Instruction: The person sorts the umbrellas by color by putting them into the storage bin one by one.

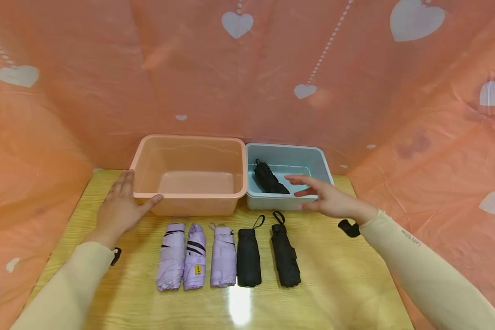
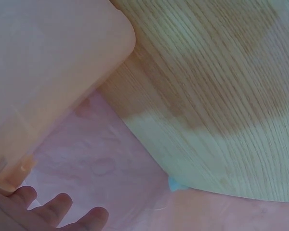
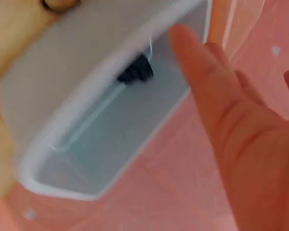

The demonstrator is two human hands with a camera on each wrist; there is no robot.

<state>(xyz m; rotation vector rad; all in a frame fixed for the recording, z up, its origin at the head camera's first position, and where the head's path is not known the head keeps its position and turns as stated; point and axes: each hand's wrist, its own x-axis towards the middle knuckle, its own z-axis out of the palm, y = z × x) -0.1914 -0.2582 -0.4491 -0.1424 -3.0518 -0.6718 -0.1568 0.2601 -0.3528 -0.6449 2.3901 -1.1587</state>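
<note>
My left hand (image 1: 121,206) rests at the near left corner of a peach plastic bin (image 1: 194,201), fingers straight along its side and thumb over the front rim. Over the front right rim of a smaller light blue bin (image 1: 284,201) hovers my right hand (image 1: 334,197), fingers spread and holding nothing. A folded black umbrella (image 1: 268,178) lies inside the blue bin; the right wrist view shows one dark end of it (image 3: 136,70). In front of the bins lie two more folded black umbrellas (image 1: 249,256) (image 1: 286,256) and three lilac ones (image 1: 171,256) (image 1: 195,256) (image 1: 223,256).
The bins stand side by side along the back of a wood-grain table (image 1: 334,284). Pink-orange sheeting with white hearts (image 1: 214,78) hangs behind and at both sides. The table's left edge shows in the left wrist view beside the peach bin (image 2: 58,62).
</note>
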